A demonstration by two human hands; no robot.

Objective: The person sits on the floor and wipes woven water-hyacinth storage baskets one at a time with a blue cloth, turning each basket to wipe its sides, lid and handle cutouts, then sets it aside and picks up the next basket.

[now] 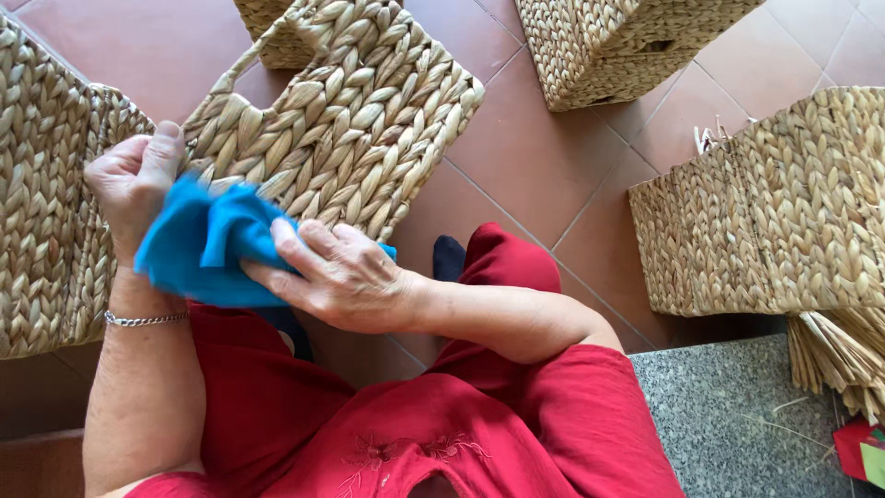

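Observation:
A woven straw basket (355, 120) lies tilted across my lap, its handle loop toward the upper left. My left hand (134, 180) grips the basket's near rim, thumb pressed on the weave. My right hand (346, 277) holds a bunched blue cloth (207, 244) against the basket's lower edge, fingers closed over the cloth. A silver chain bracelet (143, 320) sits on my left wrist. I wear red clothes and a dark sock (449, 258).
Another woven basket (41, 203) stands at the left, one (618, 46) at the top, and a large one (784, 212) at the right. Loose straw bundles (839, 355) lie on a grey stone step (728, 424). The floor is terracotta tile (535, 157).

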